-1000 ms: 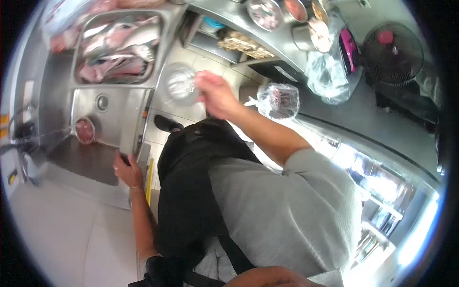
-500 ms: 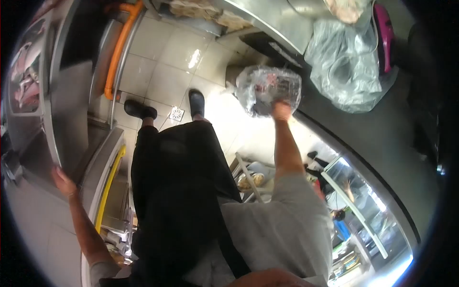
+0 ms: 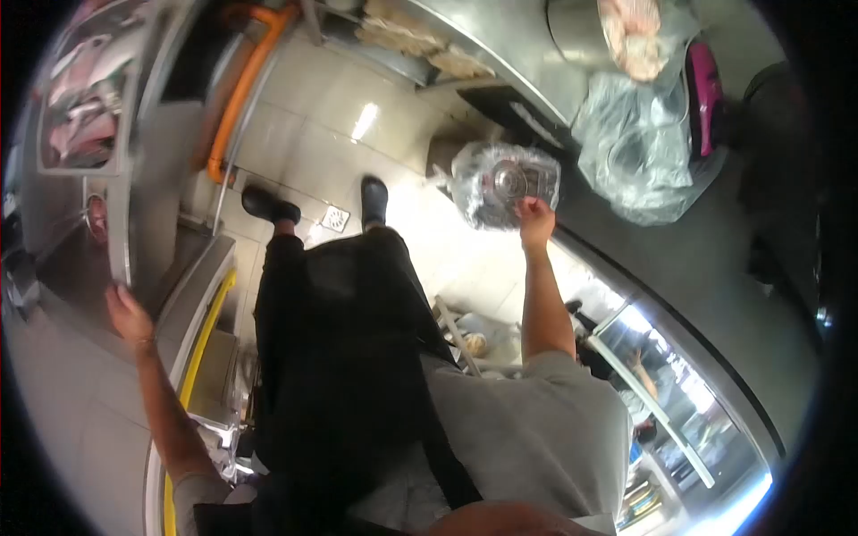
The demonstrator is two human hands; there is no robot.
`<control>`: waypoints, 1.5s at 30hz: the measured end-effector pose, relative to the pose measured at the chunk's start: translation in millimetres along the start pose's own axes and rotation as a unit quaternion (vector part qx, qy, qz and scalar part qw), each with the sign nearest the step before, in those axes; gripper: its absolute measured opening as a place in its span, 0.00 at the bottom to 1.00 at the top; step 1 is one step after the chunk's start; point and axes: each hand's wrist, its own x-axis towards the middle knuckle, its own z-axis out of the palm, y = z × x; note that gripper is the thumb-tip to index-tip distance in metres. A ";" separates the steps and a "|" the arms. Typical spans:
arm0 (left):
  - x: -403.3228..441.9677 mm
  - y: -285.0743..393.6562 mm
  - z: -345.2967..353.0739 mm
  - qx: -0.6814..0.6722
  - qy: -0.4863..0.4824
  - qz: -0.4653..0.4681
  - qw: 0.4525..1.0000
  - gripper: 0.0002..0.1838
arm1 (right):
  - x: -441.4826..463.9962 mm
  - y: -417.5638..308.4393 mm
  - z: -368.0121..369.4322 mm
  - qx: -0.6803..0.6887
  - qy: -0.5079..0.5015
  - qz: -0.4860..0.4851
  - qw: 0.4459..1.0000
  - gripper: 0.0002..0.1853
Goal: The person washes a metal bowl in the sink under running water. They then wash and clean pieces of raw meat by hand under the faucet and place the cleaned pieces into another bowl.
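Observation:
My right hand (image 3: 536, 219) pinches the rim of a small round, shiny, see-through-looking piece (image 3: 510, 181), perhaps a strainer or lid. It is held over a bin lined with a clear plastic bag (image 3: 474, 192), with some reddish matter inside. On the left, my left hand (image 3: 130, 314) rests at the front edge of the metal sink (image 3: 121, 237), fingers somewhat apart, with nothing seen in it. Pink and silvery fish pieces (image 3: 85, 107) lie in the tray beyond. A small bowl of reddish meat (image 3: 96, 217) stands in the sink.
A dark counter (image 3: 661, 268) runs along the right, with a clear plastic bag (image 3: 630, 152) and a pink-and-black object (image 3: 704, 98) on it. An orange pipe (image 3: 234, 107) and a yellow strip (image 3: 204, 348) are at the left. Another person's arm (image 3: 643, 375) shows at lower right.
My right hand has carried the round piece from mid-aisle to above the lined bin. My left hand has stayed at the sink edge while the view has turned right.

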 end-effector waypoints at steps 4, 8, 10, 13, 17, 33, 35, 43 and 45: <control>10.0 28.2 -7.1 -0.155 -0.002 -0.070 0.986 0.22 | -48.1 -238.4 12.7 0.232 -0.067 -0.133 0.961 0.03; 16.3 22.6 -21.3 -0.172 -0.010 -0.089 0.981 0.20 | -140.9 -476.3 78.2 0.342 -0.172 -0.303 0.872 0.04; 29.4 -1.1 -33.8 -0.256 0.020 -0.101 0.961 0.18 | -185.8 -587.1 119.6 0.245 -0.126 -0.544 0.793 0.08; 42.4 -61.6 -53.7 -0.132 0.094 -0.139 0.977 0.23 | -250.1 -710.0 216.5 0.162 -0.148 -0.691 0.688 0.11; 63.2 -147.6 -58.5 -0.023 0.061 -0.236 0.970 0.34 | -282.8 -811.3 398.2 -0.084 -0.222 -0.664 0.709 0.08; 87.3 -162.0 -63.4 -0.057 0.039 -0.272 0.960 0.36 | -139.6 -707.3 722.7 -0.155 -0.206 -0.301 0.918 0.17; 89.9 -162.8 -66.8 -0.057 0.031 -0.282 0.957 0.34 | -172.5 -737.8 706.6 -0.158 -0.137 -0.406 0.890 0.16; 91.3 -164.8 -64.9 -0.068 0.036 -0.298 0.952 0.32 | -303.2 -831.8 754.8 -0.127 -0.371 -0.723 0.570 0.17; 91.1 -165.0 -64.9 -0.073 0.025 -0.300 0.951 0.32 | -316.9 -824.5 777.6 -0.129 -0.355 -0.771 0.512 0.19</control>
